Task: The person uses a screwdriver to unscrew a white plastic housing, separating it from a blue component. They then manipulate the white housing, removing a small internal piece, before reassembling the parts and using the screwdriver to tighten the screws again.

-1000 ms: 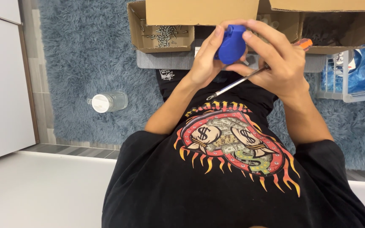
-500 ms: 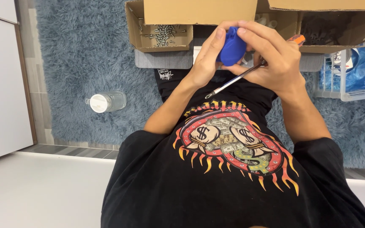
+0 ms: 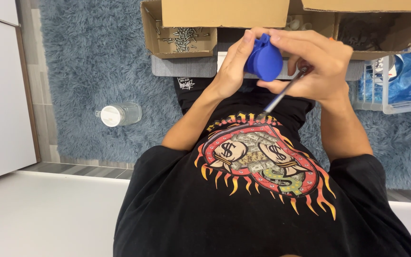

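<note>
Shaggy blue-grey carpet (image 3: 96, 57) spreads under you, with pale floor beside it. Your left hand (image 3: 231, 66) is wrapped around the blue plastic part (image 3: 264, 62), fingers curled over its top edge and thumb behind it. Your right hand (image 3: 317, 64) presses against the same part from the other side, fingers closed over it, and also pinches a screwdriver (image 3: 281, 95) whose metal shaft slants down toward your black printed shirt (image 3: 243, 190). So the blue part sits clamped between both hands, above your lap. Just beyond them, an open cardboard box (image 3: 179, 33) holds a scatter of small metal screws (image 3: 179, 38). Another cardboard box (image 3: 372, 28) stands to the right (its contents are too dark to make out). A clear lidded jar (image 3: 118, 114) lies on the carpet, well apart from your left arm.
</note>
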